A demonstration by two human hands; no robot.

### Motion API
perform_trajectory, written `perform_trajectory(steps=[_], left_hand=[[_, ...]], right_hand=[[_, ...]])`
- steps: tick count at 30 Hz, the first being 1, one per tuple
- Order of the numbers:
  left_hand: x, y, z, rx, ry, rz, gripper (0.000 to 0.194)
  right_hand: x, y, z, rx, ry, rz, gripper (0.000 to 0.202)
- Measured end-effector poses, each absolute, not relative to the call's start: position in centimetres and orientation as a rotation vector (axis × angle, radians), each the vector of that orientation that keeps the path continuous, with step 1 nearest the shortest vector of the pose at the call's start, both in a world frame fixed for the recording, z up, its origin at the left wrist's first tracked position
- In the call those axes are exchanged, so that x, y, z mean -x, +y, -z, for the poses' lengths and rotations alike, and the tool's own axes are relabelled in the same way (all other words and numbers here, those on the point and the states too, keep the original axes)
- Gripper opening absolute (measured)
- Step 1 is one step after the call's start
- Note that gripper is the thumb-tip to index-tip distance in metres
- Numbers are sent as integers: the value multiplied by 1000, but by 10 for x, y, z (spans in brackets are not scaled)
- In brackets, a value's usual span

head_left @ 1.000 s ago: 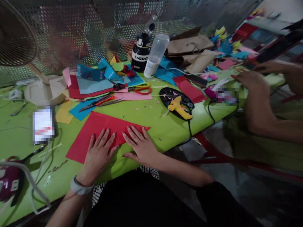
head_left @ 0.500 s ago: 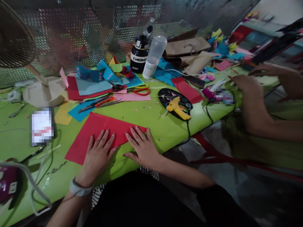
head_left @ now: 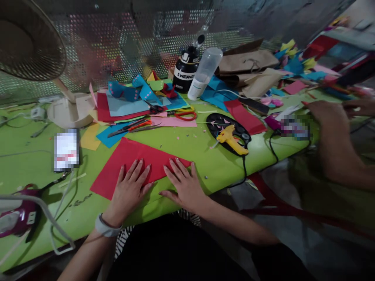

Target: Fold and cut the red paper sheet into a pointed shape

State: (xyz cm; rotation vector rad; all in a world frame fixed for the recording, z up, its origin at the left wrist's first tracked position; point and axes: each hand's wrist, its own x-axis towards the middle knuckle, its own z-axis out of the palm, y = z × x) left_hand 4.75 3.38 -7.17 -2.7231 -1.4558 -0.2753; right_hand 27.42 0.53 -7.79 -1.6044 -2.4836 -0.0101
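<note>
Hardly anything has moved: both hands, left hand and right hand, still press flat, fingers spread, on the red paper, smoothing its fold on the worktop.

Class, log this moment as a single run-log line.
left hand: flat on red paper | right hand: flat on its edge | table: green | glue gun: beyond

Red sheet under both hands looks like plain matt paper, smooth with one crease. Table has a smooth, slightly shiny lime-green top. Glue gun is glossy yellow plastic. The bottle is cloudy see-through plastic, the bags behind are dull brown paper, and the back wall is perforated metal with a sheen.
</note>
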Motion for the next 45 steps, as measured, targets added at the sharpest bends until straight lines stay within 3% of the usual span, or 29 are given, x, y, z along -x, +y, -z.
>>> perform_trajectory(steps=[14, 21, 35, 39, 45], left_hand=[[-48, 28, 71, 2737, -1497, 291, 56], [-50, 21, 60, 2802, -1462, 259, 80], [-29, 8, 58, 2884, -1418, 278, 83], [-13, -4, 55, 2901, -1448, 286, 81], [-9, -10, 58, 2907, -1457, 343, 82]], right_hand=[[-276, 4, 80, 1567, -2512, 88, 74], [-282, 4, 79, 1452, -2564, 127, 79], [-320, 3, 88, 1497, -2574, 195, 94], [-336, 3, 85, 1577, -2567, 143, 89], [-281, 4, 65, 1464, -2599, 78, 89]])
